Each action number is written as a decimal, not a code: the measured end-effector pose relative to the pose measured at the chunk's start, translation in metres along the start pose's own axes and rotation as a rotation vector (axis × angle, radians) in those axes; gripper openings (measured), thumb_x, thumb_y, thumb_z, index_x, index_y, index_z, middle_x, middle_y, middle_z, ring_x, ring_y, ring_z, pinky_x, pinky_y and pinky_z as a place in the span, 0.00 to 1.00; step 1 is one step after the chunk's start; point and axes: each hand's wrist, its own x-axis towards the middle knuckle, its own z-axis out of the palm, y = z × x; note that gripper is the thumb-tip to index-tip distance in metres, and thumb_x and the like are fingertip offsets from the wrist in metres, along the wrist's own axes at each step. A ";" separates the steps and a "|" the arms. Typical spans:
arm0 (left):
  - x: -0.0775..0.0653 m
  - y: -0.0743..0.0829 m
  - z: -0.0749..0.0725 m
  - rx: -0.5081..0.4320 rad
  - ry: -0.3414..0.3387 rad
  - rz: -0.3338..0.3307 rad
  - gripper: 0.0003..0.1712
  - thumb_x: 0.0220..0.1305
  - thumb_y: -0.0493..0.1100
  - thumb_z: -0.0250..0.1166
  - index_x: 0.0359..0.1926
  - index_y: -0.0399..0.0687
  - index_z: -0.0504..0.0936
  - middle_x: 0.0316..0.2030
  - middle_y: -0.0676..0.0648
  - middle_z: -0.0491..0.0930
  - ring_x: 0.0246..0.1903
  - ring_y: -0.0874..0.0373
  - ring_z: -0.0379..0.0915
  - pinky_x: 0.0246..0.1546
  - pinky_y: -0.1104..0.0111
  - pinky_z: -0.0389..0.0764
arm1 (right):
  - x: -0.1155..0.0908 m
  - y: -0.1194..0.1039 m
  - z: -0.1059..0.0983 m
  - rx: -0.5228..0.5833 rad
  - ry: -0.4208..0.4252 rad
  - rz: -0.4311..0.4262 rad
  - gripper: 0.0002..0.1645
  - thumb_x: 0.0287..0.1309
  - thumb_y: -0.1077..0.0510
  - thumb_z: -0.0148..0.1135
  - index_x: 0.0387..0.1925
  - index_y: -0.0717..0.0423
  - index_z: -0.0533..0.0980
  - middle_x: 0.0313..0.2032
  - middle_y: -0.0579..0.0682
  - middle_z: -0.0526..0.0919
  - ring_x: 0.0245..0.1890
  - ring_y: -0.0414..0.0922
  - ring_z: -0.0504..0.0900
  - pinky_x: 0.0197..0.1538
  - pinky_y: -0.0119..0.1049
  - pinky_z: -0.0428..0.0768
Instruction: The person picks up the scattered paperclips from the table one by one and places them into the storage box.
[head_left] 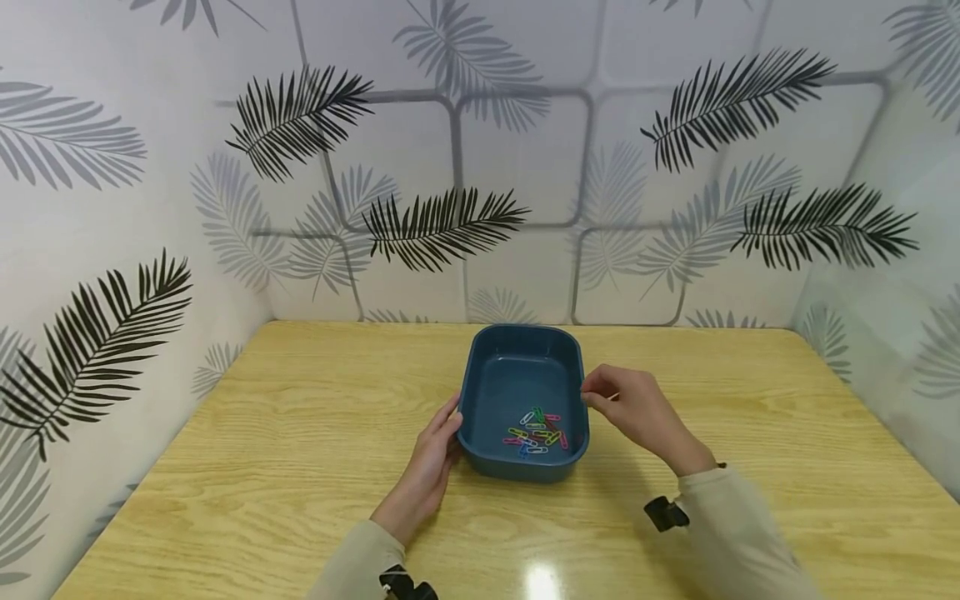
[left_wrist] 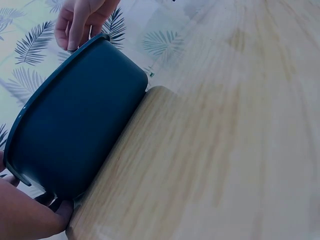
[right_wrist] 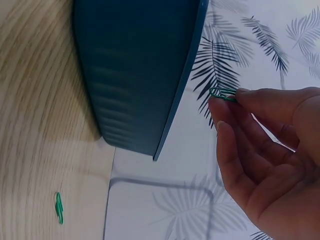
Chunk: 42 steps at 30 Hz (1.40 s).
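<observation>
A dark blue plastic bin (head_left: 517, 375) stands on the table, with several coloured paper clips (head_left: 538, 433) lying loose at its near end. My left hand (head_left: 431, 462) grips the bin's left side, thumb at the rim and fingers against the outer wall. Beside the right rim is my right hand (head_left: 637, 412), pinching a green paper clip (right_wrist: 223, 94) between thumb and fingertip, as the right wrist view shows. A second green paper clip (right_wrist: 59, 208) lies on the tabletop near the bin; in the head view I cannot make it out.
The wood-grain table (head_left: 315, 392) reaches back to a wall (head_left: 517, 275) covered in leaf-patterned paper, with similar walls at left and right. A black strap piece (head_left: 666, 513) sits at the right cuff, another (head_left: 405, 583) at the left.
</observation>
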 end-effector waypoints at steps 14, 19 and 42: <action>-0.002 0.002 0.000 0.005 0.002 0.002 0.30 0.77 0.45 0.44 0.75 0.43 0.51 0.71 0.36 0.55 0.67 0.42 0.56 0.65 0.53 0.55 | -0.001 -0.006 0.006 0.007 0.025 -0.096 0.02 0.58 0.67 0.66 0.34 0.62 0.80 0.32 0.50 0.84 0.34 0.46 0.82 0.35 0.38 0.81; -0.002 0.003 0.000 0.006 0.000 0.006 0.31 0.78 0.46 0.44 0.75 0.42 0.50 0.71 0.35 0.55 0.67 0.41 0.56 0.64 0.54 0.56 | -0.001 -0.007 0.006 0.002 0.037 -0.101 0.02 0.58 0.67 0.66 0.34 0.62 0.80 0.32 0.50 0.84 0.34 0.46 0.83 0.34 0.38 0.82; -0.002 0.002 0.001 -0.001 -0.008 0.009 0.31 0.77 0.45 0.44 0.75 0.43 0.51 0.71 0.36 0.55 0.67 0.42 0.55 0.66 0.53 0.54 | 0.000 -0.003 0.007 -0.015 0.016 -0.087 0.03 0.58 0.67 0.65 0.35 0.61 0.81 0.33 0.49 0.84 0.35 0.47 0.83 0.35 0.39 0.82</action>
